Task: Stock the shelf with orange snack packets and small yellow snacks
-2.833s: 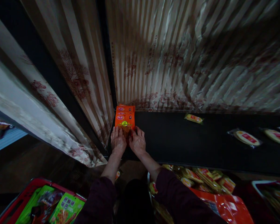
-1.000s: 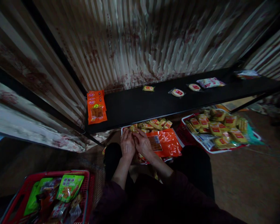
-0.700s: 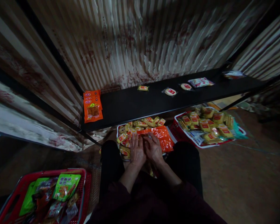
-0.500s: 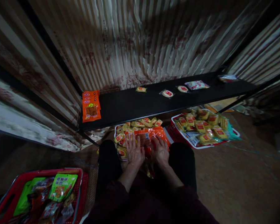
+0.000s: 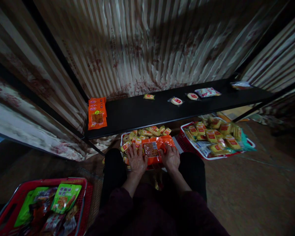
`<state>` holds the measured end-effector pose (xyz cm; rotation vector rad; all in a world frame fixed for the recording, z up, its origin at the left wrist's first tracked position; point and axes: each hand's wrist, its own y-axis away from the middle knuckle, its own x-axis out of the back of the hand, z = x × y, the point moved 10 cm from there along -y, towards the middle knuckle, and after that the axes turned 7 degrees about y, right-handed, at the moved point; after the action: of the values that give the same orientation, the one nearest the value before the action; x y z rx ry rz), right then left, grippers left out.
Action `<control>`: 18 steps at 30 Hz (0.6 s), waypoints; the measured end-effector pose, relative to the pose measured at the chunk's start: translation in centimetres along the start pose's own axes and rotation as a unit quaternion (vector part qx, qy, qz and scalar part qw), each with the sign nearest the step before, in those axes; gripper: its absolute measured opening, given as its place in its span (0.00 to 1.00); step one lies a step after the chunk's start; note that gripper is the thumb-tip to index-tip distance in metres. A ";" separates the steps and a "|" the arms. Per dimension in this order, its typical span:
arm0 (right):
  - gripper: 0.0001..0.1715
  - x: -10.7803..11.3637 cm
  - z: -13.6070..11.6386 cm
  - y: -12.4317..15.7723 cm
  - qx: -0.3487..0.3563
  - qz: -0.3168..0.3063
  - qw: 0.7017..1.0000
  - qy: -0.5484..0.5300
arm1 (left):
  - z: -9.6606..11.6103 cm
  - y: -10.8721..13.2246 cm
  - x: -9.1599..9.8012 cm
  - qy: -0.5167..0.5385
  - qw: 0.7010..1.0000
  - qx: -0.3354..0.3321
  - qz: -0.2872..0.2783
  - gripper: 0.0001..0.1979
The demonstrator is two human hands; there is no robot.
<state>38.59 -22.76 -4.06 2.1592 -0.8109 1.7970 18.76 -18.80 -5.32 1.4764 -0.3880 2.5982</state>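
Note:
My left hand [image 5: 137, 159] and my right hand [image 5: 171, 158] grip the two sides of an orange snack bag [image 5: 153, 149], held over a white tray [image 5: 122, 135] of small yellow packets on the floor under the shelf. Both hands have fingers curled on the bag's edges. A stack of orange packets [image 5: 97, 113] lies at the left end of the black shelf [image 5: 147, 113].
A few small packets [image 5: 176, 101] lie along the back of the shelf. A red basket of yellow packets [image 5: 215, 136] sits on the floor at right. Another red basket [image 5: 43, 205] with green and dark bags stands at the lower left. A striped curtain hangs behind.
My hands left the orange stack on the shelf, dropped to the tray below, spread apart and took hold of the orange bag. My view pulled back and to the right.

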 end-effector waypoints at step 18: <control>0.23 -0.8 -0.1 -0.4 0.012 0.043 0.996 -0.084 | 2.0 -0.4 0.0 0.002 0.998 -0.064 0.016 0.32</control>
<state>38.64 -22.17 -4.70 2.3488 -0.9362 1.6893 20.52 -18.99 -4.23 1.4347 -0.5710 2.5474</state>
